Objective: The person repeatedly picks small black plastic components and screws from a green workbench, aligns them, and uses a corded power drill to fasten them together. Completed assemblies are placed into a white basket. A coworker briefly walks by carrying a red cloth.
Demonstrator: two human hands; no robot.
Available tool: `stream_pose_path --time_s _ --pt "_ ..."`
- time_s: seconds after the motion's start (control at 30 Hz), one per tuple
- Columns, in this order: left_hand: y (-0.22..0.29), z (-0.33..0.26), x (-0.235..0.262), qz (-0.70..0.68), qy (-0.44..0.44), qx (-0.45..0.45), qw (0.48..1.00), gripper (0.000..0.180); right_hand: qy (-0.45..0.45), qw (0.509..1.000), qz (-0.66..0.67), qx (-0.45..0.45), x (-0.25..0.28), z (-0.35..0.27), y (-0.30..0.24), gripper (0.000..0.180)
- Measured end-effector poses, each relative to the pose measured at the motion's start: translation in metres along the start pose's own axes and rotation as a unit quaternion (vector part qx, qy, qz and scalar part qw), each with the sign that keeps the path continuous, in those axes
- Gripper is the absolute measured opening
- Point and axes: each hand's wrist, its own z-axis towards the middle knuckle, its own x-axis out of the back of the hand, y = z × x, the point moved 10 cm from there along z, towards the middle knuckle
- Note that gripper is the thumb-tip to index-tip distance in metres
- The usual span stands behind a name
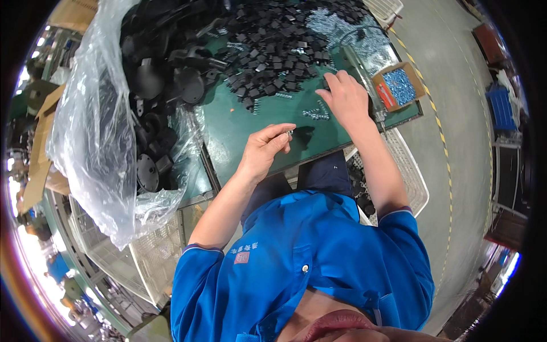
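My left hand [265,149] hovers over the near edge of the green bench [239,128], thumb and forefinger pinching a small screw [289,133]. Just right of it lies a small black part [306,135] on open mat. My right hand [346,98] rests farther right, fingers loosely curled over scattered screws [316,113]; whether it grips anything, I cannot tell. The heap of black parts [279,51] fills the far side; a clear plastic bag [94,125] overhangs the left edge.

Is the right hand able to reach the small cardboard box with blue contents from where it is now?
Probably yes. The right hand rests on the green table, and the cardboard box sits just beside it at the table's edge, with only a metal tool standing between them.
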Motion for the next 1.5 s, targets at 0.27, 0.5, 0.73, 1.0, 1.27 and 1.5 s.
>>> stream_pose_path --time_s 0.27,0.5,0.73,1.0,1.27,1.5 --pt "0.005 -0.014 0.027 -0.131 0.029 -0.017 0.991 0.015 -0.031 0.988 0.144 0.042 0.002 0.005 -0.018 0.024" --pt "0.008 -0.006 0.004 -0.057 -0.022 -0.028 0.998 0.011 -0.132 0.864 0.486 0.023 0.022 -0.041 -0.067 0.021" --pt "0.035 -0.006 -0.034 0.216 -0.046 -0.068 0.973 0.012 -0.149 0.892 0.42 0.08 0.029 -0.055 -0.062 0.024" --pt "-0.036 0.0 -0.065 -0.285 -0.131 0.087 0.945 0.019 -0.16 0.817 0.554 -0.032 0.032 -0.078 -0.05 0.04" --pt "-0.024 -0.015 -0.053 -0.308 -0.113 0.077 0.942 0.037 -0.058 0.827 0.559 0.016 0.03 -0.065 -0.059 0.025" --pt "-0.028 -0.037 -0.026 -0.357 -0.092 0.1 0.924 0.039 -0.14 0.823 0.55 -0.016 0.01 -0.054 -0.1 0.028"
